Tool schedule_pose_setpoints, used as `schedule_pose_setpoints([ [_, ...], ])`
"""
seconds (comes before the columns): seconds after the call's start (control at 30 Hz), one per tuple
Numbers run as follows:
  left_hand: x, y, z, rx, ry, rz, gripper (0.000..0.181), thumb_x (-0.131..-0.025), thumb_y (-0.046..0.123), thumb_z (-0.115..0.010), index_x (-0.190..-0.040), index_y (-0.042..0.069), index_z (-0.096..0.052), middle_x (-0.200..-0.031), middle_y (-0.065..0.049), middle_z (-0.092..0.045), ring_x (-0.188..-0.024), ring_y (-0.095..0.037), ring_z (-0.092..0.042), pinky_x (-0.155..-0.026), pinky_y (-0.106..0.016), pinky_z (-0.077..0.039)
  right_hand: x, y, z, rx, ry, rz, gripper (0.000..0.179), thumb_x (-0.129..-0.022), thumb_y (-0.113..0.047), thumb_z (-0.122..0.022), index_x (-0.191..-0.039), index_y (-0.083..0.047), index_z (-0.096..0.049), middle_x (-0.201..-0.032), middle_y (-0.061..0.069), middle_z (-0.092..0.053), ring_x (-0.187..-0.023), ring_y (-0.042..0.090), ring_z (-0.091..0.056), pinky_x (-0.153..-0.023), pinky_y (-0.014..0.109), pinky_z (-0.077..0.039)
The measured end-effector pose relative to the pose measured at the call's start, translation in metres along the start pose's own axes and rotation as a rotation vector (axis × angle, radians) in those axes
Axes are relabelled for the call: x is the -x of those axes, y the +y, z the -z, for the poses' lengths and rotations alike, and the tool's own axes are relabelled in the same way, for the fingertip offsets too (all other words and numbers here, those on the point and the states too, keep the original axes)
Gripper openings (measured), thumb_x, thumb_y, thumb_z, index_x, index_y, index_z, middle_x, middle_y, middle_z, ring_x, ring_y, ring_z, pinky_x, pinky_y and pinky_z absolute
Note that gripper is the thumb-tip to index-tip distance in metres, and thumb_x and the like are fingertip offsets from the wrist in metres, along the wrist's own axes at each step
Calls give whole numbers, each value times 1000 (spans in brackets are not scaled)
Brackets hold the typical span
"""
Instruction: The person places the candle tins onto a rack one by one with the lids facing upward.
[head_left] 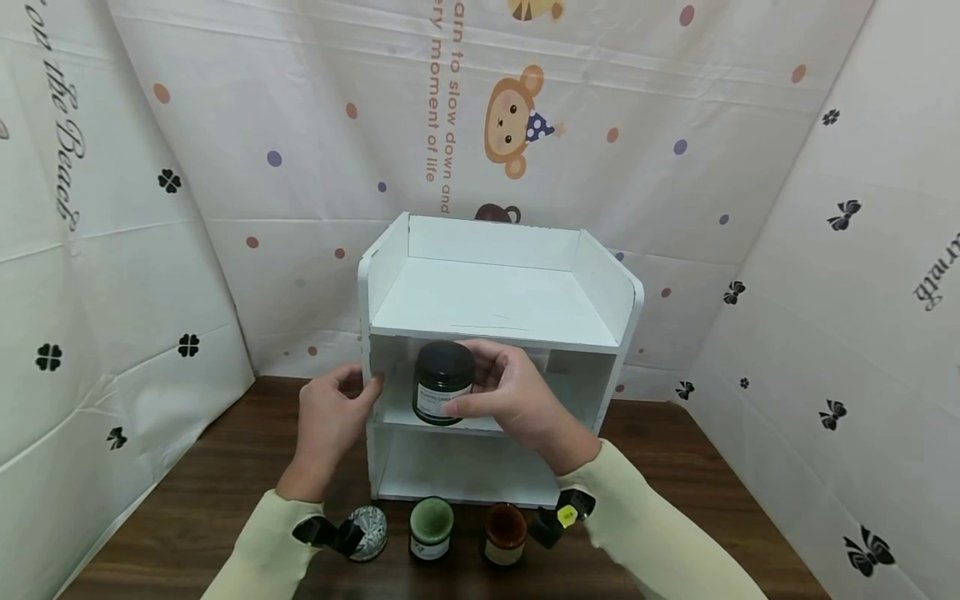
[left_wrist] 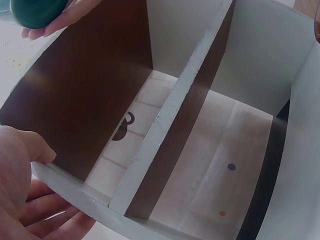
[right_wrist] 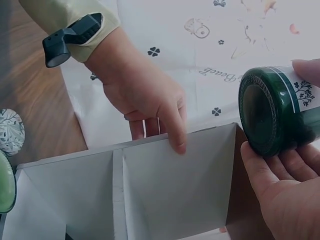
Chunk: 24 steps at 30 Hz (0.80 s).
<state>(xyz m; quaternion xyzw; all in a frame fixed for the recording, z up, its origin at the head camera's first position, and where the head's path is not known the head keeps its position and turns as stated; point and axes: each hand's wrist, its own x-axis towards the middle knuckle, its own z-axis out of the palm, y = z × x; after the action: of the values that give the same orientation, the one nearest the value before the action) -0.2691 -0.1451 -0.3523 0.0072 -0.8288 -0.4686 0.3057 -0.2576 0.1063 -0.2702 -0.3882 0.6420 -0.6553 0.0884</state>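
Observation:
A white wooden shelf (head_left: 495, 300) stands on the table, with an upper and a lower compartment under its top tray. My left hand (head_left: 333, 412) grips its left side panel, thumb on the inner face and fingers outside; the left wrist view shows this hand (left_wrist: 30, 185) at the panel's edge. My right hand (head_left: 517, 400) holds a dark green candle jar (head_left: 442, 379) with a black lid and white label. The jar is upright in front of the upper compartment. In the right wrist view, thumb and fingers wrap the jar (right_wrist: 275, 112) from the side.
In front of the shelf stand a green candle jar (head_left: 431, 529) and an amber candle jar (head_left: 505, 533). A round patterned tin (head_left: 369, 533) lies left of them, partly behind the left wrist camera. Printed cloth (head_left: 300, 183) hangs behind and on both sides of the brown table (head_left: 225, 483).

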Motion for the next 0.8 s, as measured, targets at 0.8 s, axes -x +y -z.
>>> schedule_pose_setpoints([
  [0.8,1,0,2,-6,-21,7,29,-95,30,-72,-110,6,-77,-100,-15,-78,-93,-27,-73,-83,-49,-59,-11,-8,-8,12,22,17,64,-77,-8,-87,-135,1,-61,-120,2,-72,-103,14,-70,-87,28,-58],
])
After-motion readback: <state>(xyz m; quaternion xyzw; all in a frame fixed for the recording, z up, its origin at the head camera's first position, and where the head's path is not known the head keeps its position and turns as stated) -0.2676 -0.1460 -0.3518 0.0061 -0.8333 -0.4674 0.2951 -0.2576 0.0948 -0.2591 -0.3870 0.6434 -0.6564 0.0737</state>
